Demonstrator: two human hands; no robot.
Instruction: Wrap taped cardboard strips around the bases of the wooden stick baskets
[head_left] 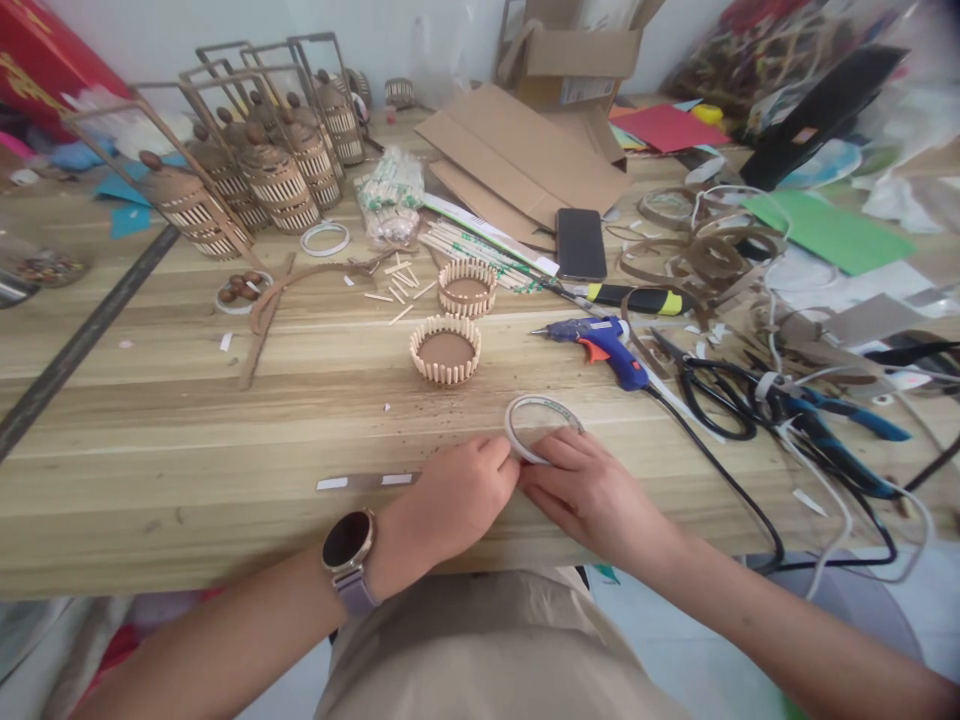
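Note:
My right hand (596,485) is closed around the near edge of a thin white roll of tape (517,418), tilted just above the table. My left hand (469,490), with a watch (348,541) on its wrist, is pinched shut against the fingertips of the right; what it grips is hidden. Running out from under the left hand is a flat brown strip (367,481) with white pieces on it. Beyond the hands stand two round trays ringed with short wooden sticks, a nearer one (445,372) and a farther one (467,300).
A blue glue gun (611,345), scissors (720,395) and pliers (832,435) lie right among cables. Behind are a phone (580,244), a utility knife (637,299) and cardboard (517,150). Several lantern-like stick cages (281,185) stand at back left, near a bowl of brown beads (244,288).

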